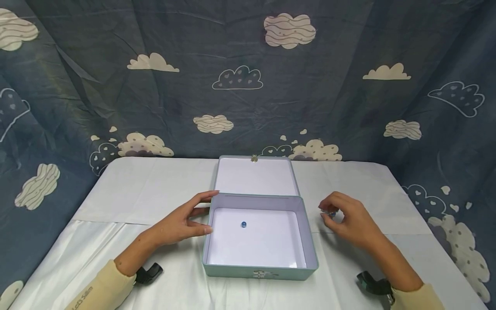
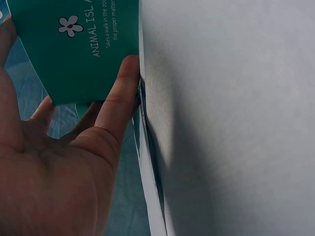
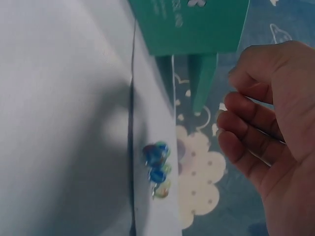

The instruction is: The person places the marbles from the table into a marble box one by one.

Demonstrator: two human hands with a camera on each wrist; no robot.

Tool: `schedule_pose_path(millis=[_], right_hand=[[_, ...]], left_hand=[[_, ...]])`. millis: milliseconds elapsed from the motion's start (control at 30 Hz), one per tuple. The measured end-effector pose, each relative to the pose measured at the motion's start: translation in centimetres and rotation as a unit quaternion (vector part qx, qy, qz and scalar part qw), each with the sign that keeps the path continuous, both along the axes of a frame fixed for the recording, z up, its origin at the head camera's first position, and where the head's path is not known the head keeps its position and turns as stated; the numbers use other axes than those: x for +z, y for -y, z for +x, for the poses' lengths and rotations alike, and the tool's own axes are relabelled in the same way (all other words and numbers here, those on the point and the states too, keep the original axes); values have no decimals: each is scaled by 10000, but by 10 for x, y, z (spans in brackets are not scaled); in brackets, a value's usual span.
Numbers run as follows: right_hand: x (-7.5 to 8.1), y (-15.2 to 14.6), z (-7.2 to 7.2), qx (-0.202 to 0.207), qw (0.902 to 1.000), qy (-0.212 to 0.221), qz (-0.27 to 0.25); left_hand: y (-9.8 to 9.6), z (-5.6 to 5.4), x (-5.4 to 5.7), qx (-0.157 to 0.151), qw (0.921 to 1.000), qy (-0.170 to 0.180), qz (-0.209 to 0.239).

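Head view: an open green box [image 1: 260, 272] rests on the white-covered table [image 1: 155, 185], its lid [image 1: 256, 175] laid back on the far side. A single blue marble [image 1: 243, 224] lies on the box floor, left of centre. The left hand [image 1: 176, 224] bears against the left wall of the box; its fingers are extended in contact, not clenched. The right hand [image 1: 350, 221] is positioned right of the box, its fingers loosely bent, with no part seen in their grasp. Right wrist view: a cluster of glass marbles [image 3: 157, 169] sits on the table near that hand, outside the box.
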State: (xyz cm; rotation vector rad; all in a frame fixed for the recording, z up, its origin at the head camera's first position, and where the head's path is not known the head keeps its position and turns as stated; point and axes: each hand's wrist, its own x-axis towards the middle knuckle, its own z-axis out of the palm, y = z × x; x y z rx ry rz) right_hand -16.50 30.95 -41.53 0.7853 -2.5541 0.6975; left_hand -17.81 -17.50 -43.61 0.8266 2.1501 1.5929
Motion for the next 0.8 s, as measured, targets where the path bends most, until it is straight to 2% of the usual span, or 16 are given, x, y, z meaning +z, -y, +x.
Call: schedule_pose_path(millis=[300,533,800], right_hand=[[-8,-18,-6,-604,9980,44,187],[-21,-32,-11,-1122,9930,203,305],[-30,-43,-14,-1360,9894,392,333]], left_hand=[[0,0,-1,-9,10000,-68,-44],[0,0,-1,7,9999,-61,-82],[1,0,-2,-15,10000,-64,-18]])
